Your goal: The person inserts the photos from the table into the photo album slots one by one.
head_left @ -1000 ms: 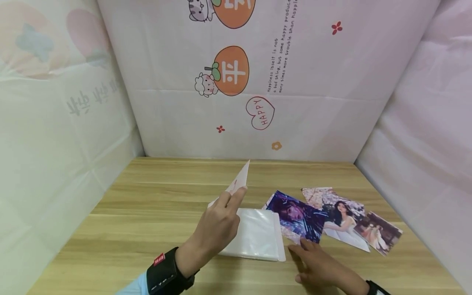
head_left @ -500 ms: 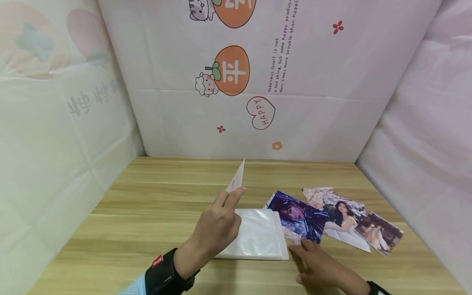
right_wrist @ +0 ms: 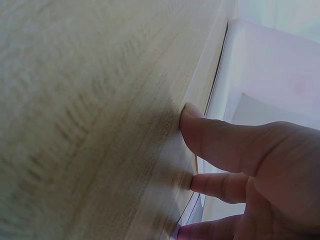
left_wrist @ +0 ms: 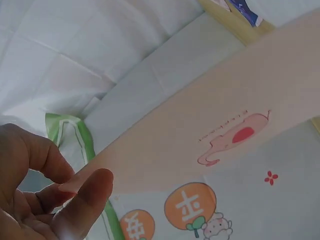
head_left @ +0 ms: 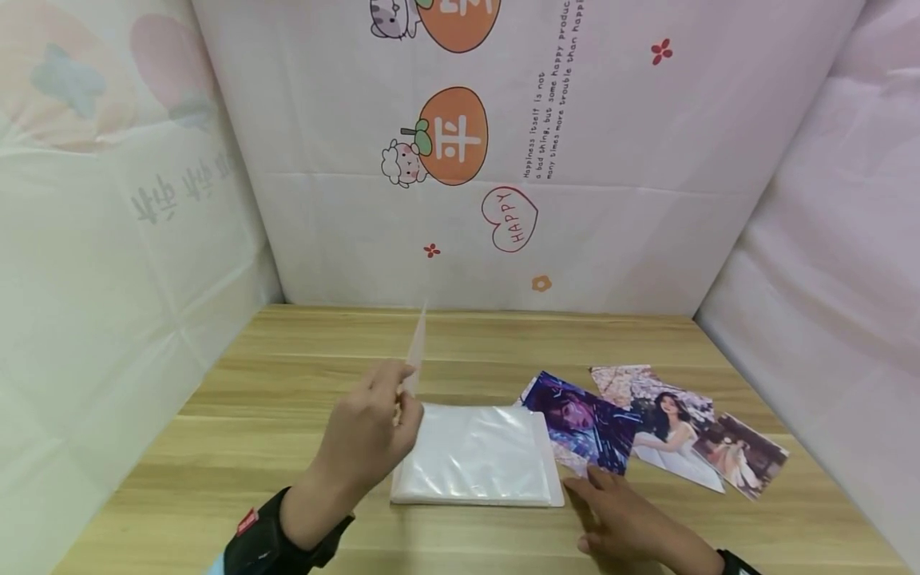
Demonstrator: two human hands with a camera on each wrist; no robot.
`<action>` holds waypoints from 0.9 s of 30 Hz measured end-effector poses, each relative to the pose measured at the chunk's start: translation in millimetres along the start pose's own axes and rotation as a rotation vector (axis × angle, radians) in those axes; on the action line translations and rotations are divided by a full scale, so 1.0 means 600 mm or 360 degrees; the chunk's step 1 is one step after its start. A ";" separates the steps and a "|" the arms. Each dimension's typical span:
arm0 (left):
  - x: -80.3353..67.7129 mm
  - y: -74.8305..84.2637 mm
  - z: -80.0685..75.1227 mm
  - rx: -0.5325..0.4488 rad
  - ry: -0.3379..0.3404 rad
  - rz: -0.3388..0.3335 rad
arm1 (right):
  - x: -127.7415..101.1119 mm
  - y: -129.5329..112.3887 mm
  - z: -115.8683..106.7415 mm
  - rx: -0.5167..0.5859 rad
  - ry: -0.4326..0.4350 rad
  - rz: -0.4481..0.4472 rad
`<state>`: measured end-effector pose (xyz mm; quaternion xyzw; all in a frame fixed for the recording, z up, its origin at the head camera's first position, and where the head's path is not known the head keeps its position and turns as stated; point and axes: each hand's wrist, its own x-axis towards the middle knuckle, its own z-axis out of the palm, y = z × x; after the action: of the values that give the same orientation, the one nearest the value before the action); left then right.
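Left hand (head_left: 366,438) is swinging further toward nine o'clock than half a second ago, thumb and fingers pinching a corner of a thin, pale pink sheet (left_wrist: 150,132). More of the white, rectangular booklet of clear plastic pockets (head_left: 477,459) is showing; turning looks well along. Booklet is lying flat on the wood-grain table (head_left: 237,399). Right hand (head_left: 632,515) is resting at its four o'clock, fingers extended, apparently holding nothing. Left wrist view is revealing a pink elephant drawing (left_wrist: 237,137); head view is catching the sheet nearly edge-on.

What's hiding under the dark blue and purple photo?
A pinkish print peeks out at the lower left of the blue-purple photo. The rest is covered, so I can't tell what else is there.
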<state>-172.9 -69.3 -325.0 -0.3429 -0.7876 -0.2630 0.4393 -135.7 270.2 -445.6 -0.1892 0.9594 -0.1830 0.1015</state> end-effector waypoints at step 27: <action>-0.044 -0.101 -0.119 0.0567 -0.0706 -0.1070 | 0.002 -0.005 0.000 0.0006 -0.0031 0.0075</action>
<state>-173.1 -166.7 -320.7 -0.0347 -0.9637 -0.1714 0.2019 -135.7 267.2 -444.4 -0.1680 0.9622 -0.1804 0.1154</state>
